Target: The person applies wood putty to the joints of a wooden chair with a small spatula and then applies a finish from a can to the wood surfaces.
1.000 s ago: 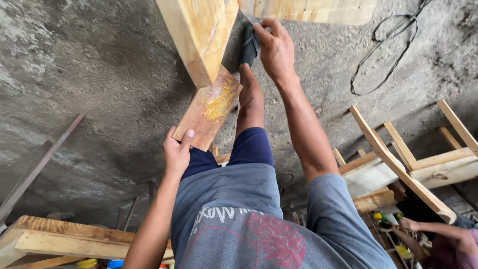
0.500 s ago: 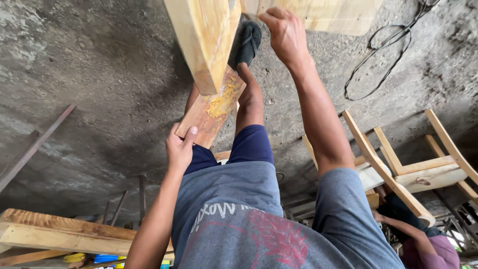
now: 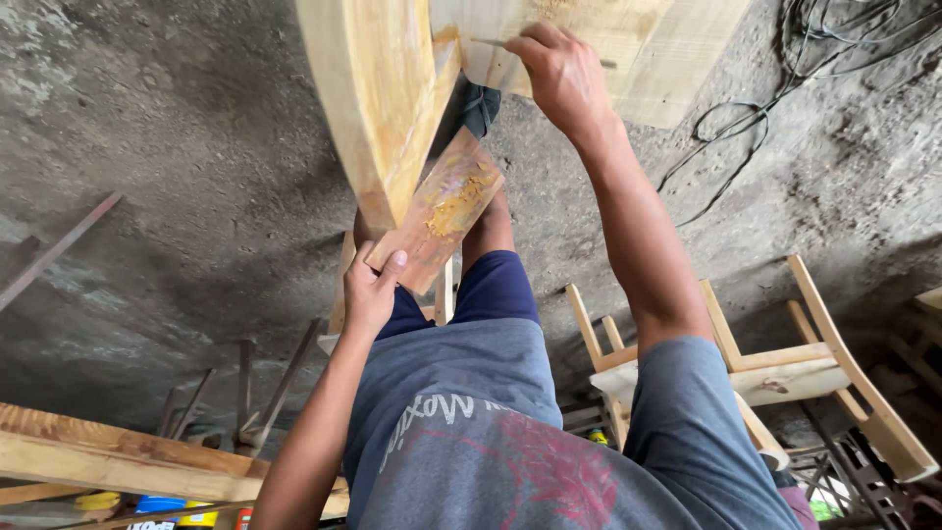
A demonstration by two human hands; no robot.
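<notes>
My left hand (image 3: pixel 371 287) grips the near end of a small flat wooden board (image 3: pixel 442 208) smeared with yellow-brown paste. My right hand (image 3: pixel 561 77) is raised and pinches a thin flat blade (image 3: pixel 491 43) whose tip lies against a pale wooden frame piece (image 3: pixel 638 49). A thick pale timber beam (image 3: pixel 378 88) of the same piece runs down between my hands, just above the smeared board. My legs in blue shorts (image 3: pixel 491 290) stand below.
The floor is rough grey concrete (image 3: pixel 167 147). A black cable (image 3: pixel 775 88) coils at the upper right. An unfinished wooden chair frame (image 3: pixel 785 363) lies at the right. Timber planks (image 3: pixel 108 456) and metal rods (image 3: pixel 265 393) sit at the lower left.
My right hand has risen and shifted right along the pale frame piece. The view has tilted, so the smeared board and chair frame sit lower and nearer the centre.
</notes>
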